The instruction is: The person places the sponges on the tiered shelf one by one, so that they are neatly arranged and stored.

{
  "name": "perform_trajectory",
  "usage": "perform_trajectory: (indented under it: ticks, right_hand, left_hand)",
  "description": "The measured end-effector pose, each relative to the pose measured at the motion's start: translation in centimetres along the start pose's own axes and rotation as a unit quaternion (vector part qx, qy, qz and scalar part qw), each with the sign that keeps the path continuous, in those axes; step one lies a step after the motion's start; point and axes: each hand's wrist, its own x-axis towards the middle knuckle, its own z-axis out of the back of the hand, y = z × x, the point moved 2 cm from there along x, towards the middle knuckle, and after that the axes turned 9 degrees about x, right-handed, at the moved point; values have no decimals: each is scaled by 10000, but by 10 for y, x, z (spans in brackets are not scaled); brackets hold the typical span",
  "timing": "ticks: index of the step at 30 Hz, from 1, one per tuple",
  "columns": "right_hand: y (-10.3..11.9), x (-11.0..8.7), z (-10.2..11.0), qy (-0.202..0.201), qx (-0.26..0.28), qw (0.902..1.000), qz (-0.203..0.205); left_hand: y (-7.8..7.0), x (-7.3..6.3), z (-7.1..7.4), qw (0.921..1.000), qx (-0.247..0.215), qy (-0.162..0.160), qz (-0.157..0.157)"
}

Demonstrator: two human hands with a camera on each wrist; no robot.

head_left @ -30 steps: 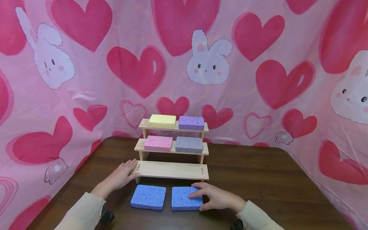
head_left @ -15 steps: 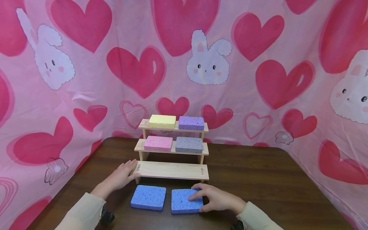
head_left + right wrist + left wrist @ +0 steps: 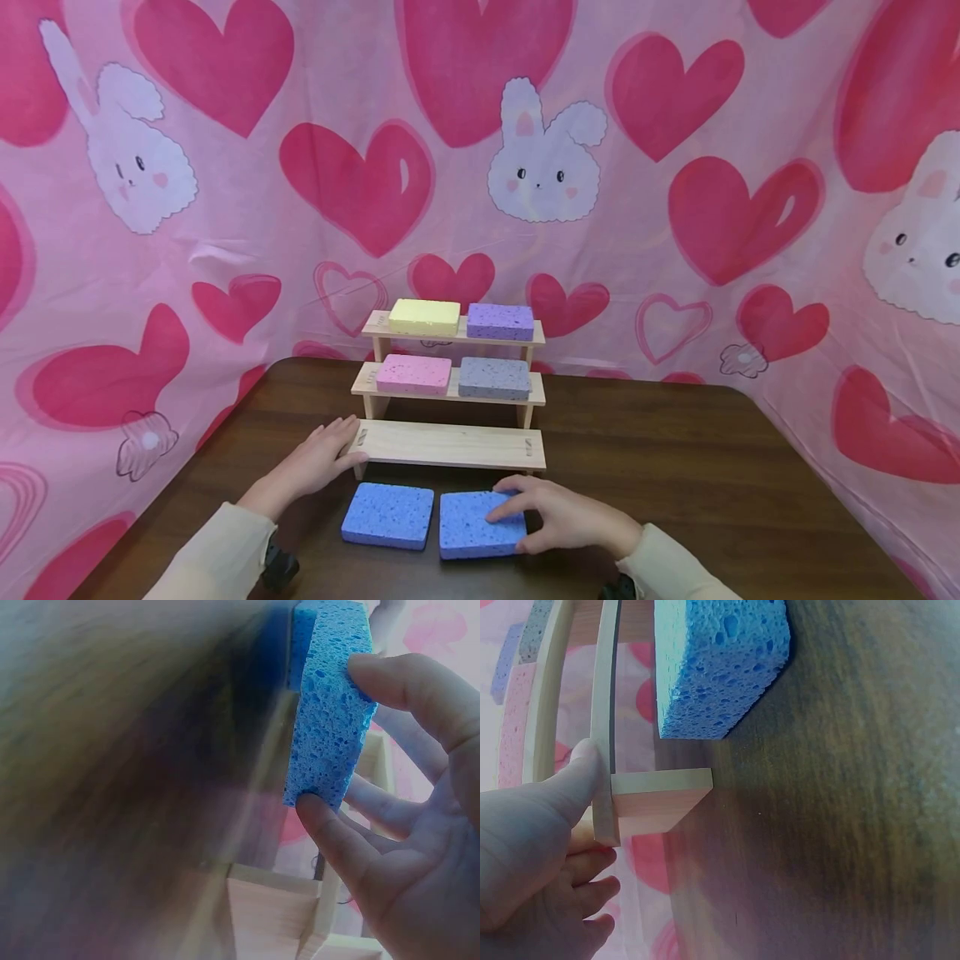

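Blue sponge [image 3: 480, 525] between right fingers [image 3: 390, 679]

Both hands bare: left hand [image 3: 318, 461], right hand [image 3: 561, 517]. No rings, gloves or marks seen on either. Nails short and unpainted where the wrist views show them. Long cream sleeves on both arms, left sleeve [image 3: 213, 557], right sleeve [image 3: 671, 571], plain knit-like fabric, cuffs ending at the wrists. Small black device under each wrist [image 3: 279, 565], partly hidden; details unclear.
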Motion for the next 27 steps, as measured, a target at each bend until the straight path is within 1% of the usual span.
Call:
perform_trajectory:
  ticks: [3,10,17,27]
  right_hand:
    - [5,2,2,-32,-21,10000,68]
    - [14,10,5,-113,-299,9992,253]
    - [21,18,11,-77,-258,9996,75]
    - [30,34,17,-171,-402,9990,34]
  left_hand:
    - [0,0,0,10000,7,-18,-4]
    - [-1,0,1,10000,16,-27,-9]
    - [-2,0,0,10000,-8,3,17]
    - [-2,-1,0,10000,6,-23,24]
